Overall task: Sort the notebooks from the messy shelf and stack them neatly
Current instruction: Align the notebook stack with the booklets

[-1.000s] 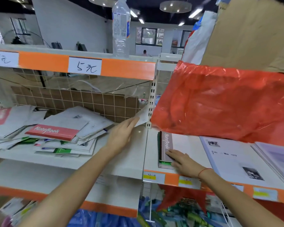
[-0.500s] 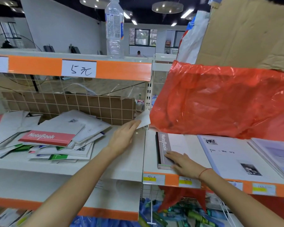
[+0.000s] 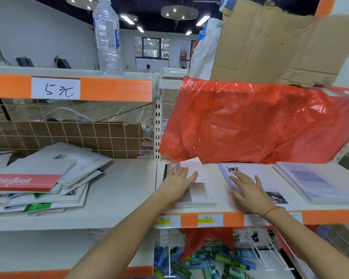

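Your left hand (image 3: pixel 178 181) lay flat, fingers straight, on the thin notebook (image 3: pixel 197 179) atop the right shelf's (image 3: pixel 220 190) small stack; your right hand (image 3: pixel 248 190) rested spread beside it; light, floppy, probably slick, it looked best pinched by the spine edge.

Red plastic bag (image 3: pixel 256 121) overhangs notebook stack (image 3: pixel 197 193); left shelf (image 3: pixel 125 190) bare.

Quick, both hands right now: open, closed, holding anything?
Left hand: open, fingers straight, flat on the notebook stack.
Right hand: open, fingers spread, resting on the white notebook.
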Motion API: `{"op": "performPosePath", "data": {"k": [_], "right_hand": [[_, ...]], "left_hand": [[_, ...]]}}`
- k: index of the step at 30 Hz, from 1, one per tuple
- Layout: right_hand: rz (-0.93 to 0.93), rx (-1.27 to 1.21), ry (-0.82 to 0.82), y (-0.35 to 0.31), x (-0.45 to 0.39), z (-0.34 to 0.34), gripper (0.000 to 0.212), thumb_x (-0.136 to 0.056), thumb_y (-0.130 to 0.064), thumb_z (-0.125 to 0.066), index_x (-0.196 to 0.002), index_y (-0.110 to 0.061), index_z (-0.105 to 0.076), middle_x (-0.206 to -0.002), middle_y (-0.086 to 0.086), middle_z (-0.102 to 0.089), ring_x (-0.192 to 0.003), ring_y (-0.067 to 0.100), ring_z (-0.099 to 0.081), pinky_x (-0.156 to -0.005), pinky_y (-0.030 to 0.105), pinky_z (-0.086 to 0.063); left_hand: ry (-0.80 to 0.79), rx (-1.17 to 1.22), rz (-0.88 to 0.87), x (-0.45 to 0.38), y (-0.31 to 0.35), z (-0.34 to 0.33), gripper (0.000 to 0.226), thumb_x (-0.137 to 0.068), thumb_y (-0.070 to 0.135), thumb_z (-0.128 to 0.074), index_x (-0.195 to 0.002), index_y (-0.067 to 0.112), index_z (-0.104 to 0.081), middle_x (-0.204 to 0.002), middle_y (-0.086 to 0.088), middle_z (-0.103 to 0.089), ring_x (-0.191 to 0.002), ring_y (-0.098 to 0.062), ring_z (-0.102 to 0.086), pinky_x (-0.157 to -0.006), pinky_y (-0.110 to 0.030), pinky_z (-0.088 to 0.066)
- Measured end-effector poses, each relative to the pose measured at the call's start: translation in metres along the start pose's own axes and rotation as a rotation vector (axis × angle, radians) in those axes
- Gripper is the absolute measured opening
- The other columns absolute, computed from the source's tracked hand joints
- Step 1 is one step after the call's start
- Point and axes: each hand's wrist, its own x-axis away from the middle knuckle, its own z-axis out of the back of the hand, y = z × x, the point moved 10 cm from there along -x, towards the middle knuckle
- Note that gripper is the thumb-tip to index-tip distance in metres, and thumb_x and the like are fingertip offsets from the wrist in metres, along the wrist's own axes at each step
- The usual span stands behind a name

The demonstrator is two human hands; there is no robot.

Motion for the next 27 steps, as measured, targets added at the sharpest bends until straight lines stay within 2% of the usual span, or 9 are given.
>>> {"op": "performPosePath", "data": {"k": [2, 3, 5, 7, 9, 15, 18, 22, 27], "right_hand": [[-0.006, 0.023, -0.024, 0.008, 0.006, -0.005, 0.058, -0.096, -0.050, -0.023, -0.148, -0.023, -0.025, -0.157, -0.003, -0.014, -0.145, 0.013, -0.011, -0.114, 0.053, -0.001], [0.009, 0.016, -0.019, 0.008, 0.010, -0.007, 0.069, -0.089, -0.057, -0.012, -0.148, -0.022, -0.025, -0.157, -0.002, -0.016, -0.145, 0.014, -0.012, -0.114, 0.054, 0.000], [0.046, -0.025, 0.013, 0.005, 0.015, -0.009, 0.089, -0.075, -0.061, 0.001, -0.146, -0.019, -0.031, -0.155, 0.001, -0.021, -0.144, 0.018, -0.017, -0.113, 0.058, 0.001], [0.087, -0.035, 0.035, 0.000, 0.019, -0.011, 0.089, -0.074, -0.060, 0.001, -0.144, -0.018, -0.036, -0.154, 0.003, -0.025, -0.143, 0.019, -0.021, -0.112, 0.060, 0.001], [0.130, -0.024, 0.058, -0.007, 0.021, -0.013, 0.083, -0.078, -0.058, -0.004, -0.142, -0.017, -0.040, -0.152, 0.005, -0.031, -0.141, 0.021, -0.027, -0.111, 0.062, -0.002], [0.132, 0.062, 0.017, -0.014, 0.022, -0.016, 0.060, -0.086, -0.048, -0.028, -0.124, -0.016, -0.061, -0.132, 0.008, -0.056, -0.120, 0.023, -0.055, -0.096, 0.069, -0.029], [0.096, 0.114, -0.009, -0.014, 0.024, -0.014, 0.051, -0.083, -0.046, -0.035, -0.111, -0.020, -0.069, -0.119, 0.003, -0.065, -0.104, 0.019, -0.065, -0.083, 0.064, -0.044], [0.111, 0.156, -0.075, -0.013, 0.023, -0.022, 0.049, -0.082, -0.046, -0.036, -0.109, -0.022, -0.069, -0.117, 0.001, -0.066, -0.102, 0.016, -0.066, -0.083, 0.060, -0.045], [0.176, 0.173, 0.015, -0.033, 0.012, -0.008, 0.051, -0.079, -0.044, -0.035, -0.106, -0.019, -0.071, -0.113, 0.003, -0.068, -0.099, 0.018, -0.068, -0.080, 0.060, -0.046]], "left_hand": [[-0.097, -0.003, 0.000, -0.006, 0.016, -0.012, 0.065, -0.089, -0.005, -0.027, -0.150, 0.013, -0.013, -0.145, -0.026, -0.027, -0.138, -0.037, -0.021, -0.112, -0.058, -0.011], [-0.147, 0.013, 0.004, -0.008, 0.021, -0.020, 0.064, -0.091, -0.003, -0.033, -0.150, 0.014, -0.014, -0.145, -0.025, -0.028, -0.139, -0.037, -0.020, -0.111, -0.060, -0.010], [-0.245, 0.087, 0.000, -0.006, 0.029, -0.039, 0.054, -0.100, 0.014, -0.033, -0.150, 0.020, -0.015, -0.149, -0.018, -0.026, -0.141, -0.035, -0.016, -0.109, -0.064, -0.010], [-0.347, 0.197, 0.021, -0.001, 0.030, -0.059, 0.053, -0.102, 0.038, -0.030, -0.151, 0.028, -0.012, -0.157, -0.008, -0.014, -0.144, -0.033, -0.006, -0.106, -0.069, -0.006], [-0.424, 0.304, 0.059, 0.006, 0.027, -0.070, 0.058, -0.100, 0.049, -0.030, -0.151, 0.033, -0.008, -0.160, 0.000, -0.001, -0.145, -0.034, 0.005, -0.104, -0.073, -0.002], [-0.396, 0.446, 0.097, 0.009, 0.024, -0.065, 0.055, -0.101, 0.039, -0.035, -0.151, 0.033, -0.012, -0.160, 0.000, 0.000, -0.145, -0.032, 0.007, -0.109, -0.066, -0.013], [-0.378, 0.453, 0.106, 0.009, 0.023, -0.065, 0.055, -0.101, 0.039, -0.036, -0.151, 0.033, -0.014, -0.160, -0.001, -0.001, -0.145, -0.031, 0.006, -0.110, -0.064, -0.014], [-0.378, 0.472, 0.109, 0.009, 0.020, -0.067, 0.056, -0.100, 0.040, -0.038, -0.151, 0.032, -0.016, -0.160, 0.000, -0.002, -0.146, -0.029, 0.006, -0.111, -0.064, -0.013], [-0.297, 0.456, 0.147, 0.019, 0.007, -0.054, 0.059, -0.098, 0.049, -0.035, -0.150, 0.028, -0.016, -0.159, -0.002, -0.004, -0.146, -0.029, 0.004, -0.112, -0.062, -0.007]]}}
